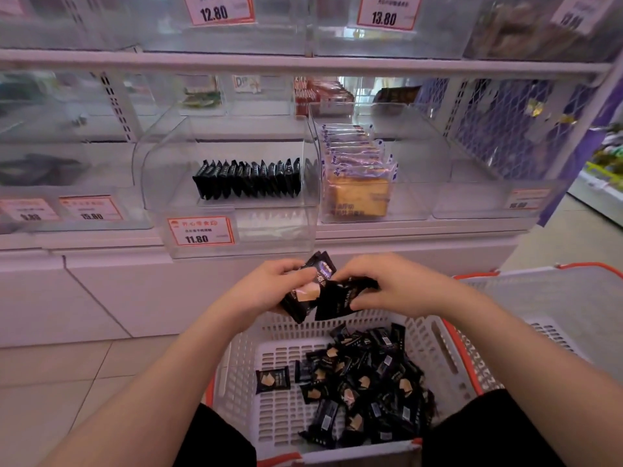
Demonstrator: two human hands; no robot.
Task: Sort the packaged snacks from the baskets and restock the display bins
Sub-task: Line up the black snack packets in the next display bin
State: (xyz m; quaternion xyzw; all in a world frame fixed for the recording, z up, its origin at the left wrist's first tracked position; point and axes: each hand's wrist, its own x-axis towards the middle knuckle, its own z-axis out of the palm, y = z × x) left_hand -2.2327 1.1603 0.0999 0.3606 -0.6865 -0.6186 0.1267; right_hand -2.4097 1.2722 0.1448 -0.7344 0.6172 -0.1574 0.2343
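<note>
My left hand [266,284] grips a small stack of black snack packets [305,291] above the basket. My right hand [394,286] pinches another black packet [340,296] right beside that stack. Below them a white plastic basket [242,375] with an orange rim holds several loose black packets [367,382], heaped toward its right side. Straight ahead, a clear display bin [232,227] with an 11.80 price tag holds a neat upright row of the same black packets [247,179].
The clear bin to the right holds clear-wrapped cake packs [359,176]. A second white basket [546,298] stands at the right. More clear bins and price tags line the shelves above and to the left. Pale tiled floor lies at the lower left.
</note>
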